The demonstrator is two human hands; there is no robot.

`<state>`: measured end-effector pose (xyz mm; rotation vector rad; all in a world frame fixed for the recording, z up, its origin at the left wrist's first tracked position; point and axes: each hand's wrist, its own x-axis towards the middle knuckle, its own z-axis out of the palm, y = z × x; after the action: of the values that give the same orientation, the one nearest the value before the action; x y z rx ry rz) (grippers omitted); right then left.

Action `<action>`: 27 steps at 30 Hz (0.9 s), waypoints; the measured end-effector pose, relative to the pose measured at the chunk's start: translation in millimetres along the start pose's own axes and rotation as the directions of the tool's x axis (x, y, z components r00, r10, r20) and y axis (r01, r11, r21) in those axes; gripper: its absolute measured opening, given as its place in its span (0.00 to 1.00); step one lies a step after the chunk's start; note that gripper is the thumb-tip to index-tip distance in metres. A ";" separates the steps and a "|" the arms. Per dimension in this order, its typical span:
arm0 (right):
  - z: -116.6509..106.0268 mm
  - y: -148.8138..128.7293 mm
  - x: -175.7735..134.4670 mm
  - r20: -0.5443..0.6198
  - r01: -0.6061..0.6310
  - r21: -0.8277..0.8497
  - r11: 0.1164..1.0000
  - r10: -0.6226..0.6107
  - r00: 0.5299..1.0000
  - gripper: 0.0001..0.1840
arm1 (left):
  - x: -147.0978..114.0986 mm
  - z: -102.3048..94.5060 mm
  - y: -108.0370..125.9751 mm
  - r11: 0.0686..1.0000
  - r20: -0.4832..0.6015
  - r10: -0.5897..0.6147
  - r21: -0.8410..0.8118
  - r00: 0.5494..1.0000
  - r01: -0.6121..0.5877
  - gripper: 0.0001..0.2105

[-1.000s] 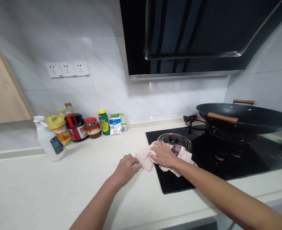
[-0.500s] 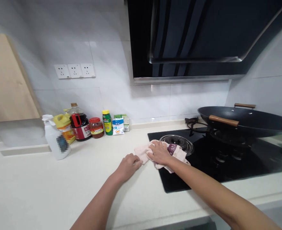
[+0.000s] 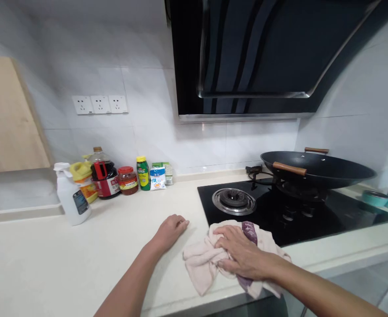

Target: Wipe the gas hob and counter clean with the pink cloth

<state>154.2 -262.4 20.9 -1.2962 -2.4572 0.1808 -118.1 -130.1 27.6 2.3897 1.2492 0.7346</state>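
A pale pink towel point(image 3: 200, 259) with a purple printed band lies bunched over the counter's front edge and the hob's near-left corner. My right hand point(image 3: 240, 253) presses down on it, fingers curled into the folds. My left hand point(image 3: 170, 231) rests on the white counter point(image 3: 121, 255), left of the towel and apart from it. Its fingers are loosely curled in, with nothing visible in them. Beyond the towel is the black glass hob point(image 3: 266, 220), with its left burner point(image 3: 234, 200) uncovered.
A black wok point(image 3: 319, 171) with wooden handles stands on the right burner. Along the wall are a white spray bottle point(image 3: 71, 198), a dark sauce jug point(image 3: 104, 178), a red-lidded jar point(image 3: 128, 181), a green bottle point(image 3: 143, 174) and small packets point(image 3: 157, 178). Overhead hangs a black range hood point(image 3: 247, 53).
My right hand has drawn the towel from beside the left burner toward the counter's front edge. My left hand, near the towel's edge before, is now clear of it. The view has shifted slightly.
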 end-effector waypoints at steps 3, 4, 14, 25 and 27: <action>-14.8 23.7 -8.6 0.047 -0.004 0.044 0.999 0.002 0.999 0.18 | -0.7 -1.2 3.7 1.000 0.012 -0.002 0.013 1.000 0.002 0.18; -17.9 32.9 -9.2 0.047 -0.017 0.041 0.999 0.015 0.999 0.18 | -0.7 -1.4 4.8 1.000 0.015 -0.002 0.016 1.000 0.002 0.18; 5.8 48.1 17.5 -0.120 -0.122 -0.189 0.974 0.101 0.988 0.19 | 2.2 4.0 12.6 0.999 0.022 -0.011 0.050 1.000 0.010 0.17; 23.9 43.6 106.7 -0.105 -0.036 -0.138 0.990 0.022 0.994 0.12 | 3.4 10.4 7.2 0.998 0.010 -0.009 0.061 1.000 0.009 0.15; 26.5 50.6 122.9 -0.122 -0.081 -0.166 0.983 0.061 0.991 0.12 | 2.6 10.2 7.2 0.998 0.008 -0.020 0.056 1.000 0.019 0.16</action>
<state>120.0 -131.6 13.1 -1.4235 -2.3719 -0.0885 -106.1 -132.5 23.8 2.4186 1.3044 0.6918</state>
